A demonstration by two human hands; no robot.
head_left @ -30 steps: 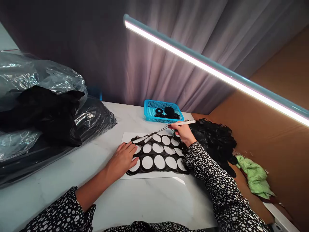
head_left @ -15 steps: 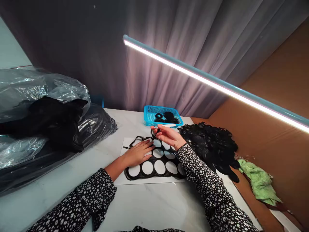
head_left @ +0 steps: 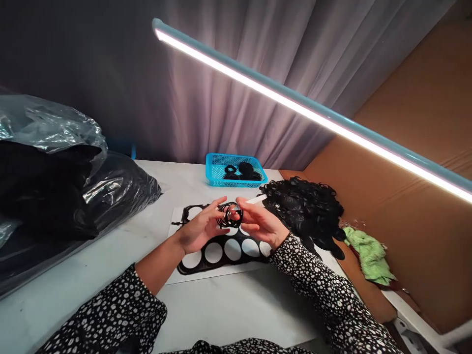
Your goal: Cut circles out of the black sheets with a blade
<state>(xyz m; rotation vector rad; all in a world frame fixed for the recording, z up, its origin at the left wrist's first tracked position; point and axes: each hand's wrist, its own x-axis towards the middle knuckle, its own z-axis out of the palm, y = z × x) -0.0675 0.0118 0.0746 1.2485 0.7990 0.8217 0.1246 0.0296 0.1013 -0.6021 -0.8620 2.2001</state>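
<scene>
My left hand point(head_left: 201, 227) has its fingers curved around the left side of a bundle of thin black rings point(head_left: 229, 216). On the other side, my right hand point(head_left: 261, 222) grips the same bundle, and a slim white stick point(head_left: 255, 199) juts out from its fingers toward the upper right. Both hands are raised over a black sheet with round cut-outs point(head_left: 223, 239), lying on a white board point(head_left: 173, 276). The white board shows through the holes.
Behind the hands stands a blue basket point(head_left: 236, 184) with black rings inside. A black heap of strips point(head_left: 309, 209) and a green cloth point(head_left: 368, 255) lie right. Plastic bags of black material point(head_left: 121, 196) fill the left. A lit tube lamp point(head_left: 295, 103) crosses above.
My left hand has lifted off the black sheet and come up to the ring bundle. The bundle is now between both hands. The camera view has shifted, moving the surroundings left.
</scene>
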